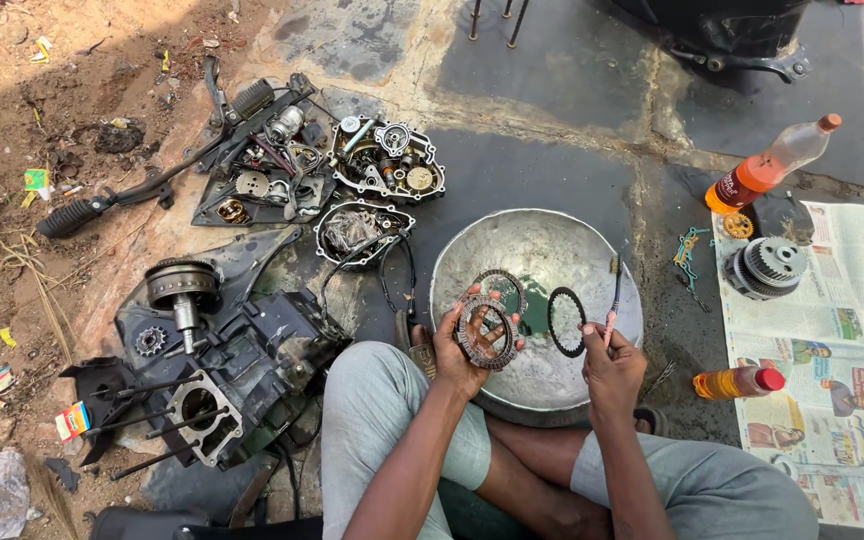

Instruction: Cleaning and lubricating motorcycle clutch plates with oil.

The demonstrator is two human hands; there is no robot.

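while the metal bowl (542,250) sits on the ground in front of the crossed legs, a toothed ring (485,332) is gripped over its near rim by the left hand (460,352), fingers curled shut around the ring's edge. a thin brush (614,290) is pinched in the closed fingers of the right hand (610,362), also above the near rim. two more rings (533,305) are seen lying inside the bowl. an engine block (217,375) is set to the bowl's left, two bottles (767,170) to its right.
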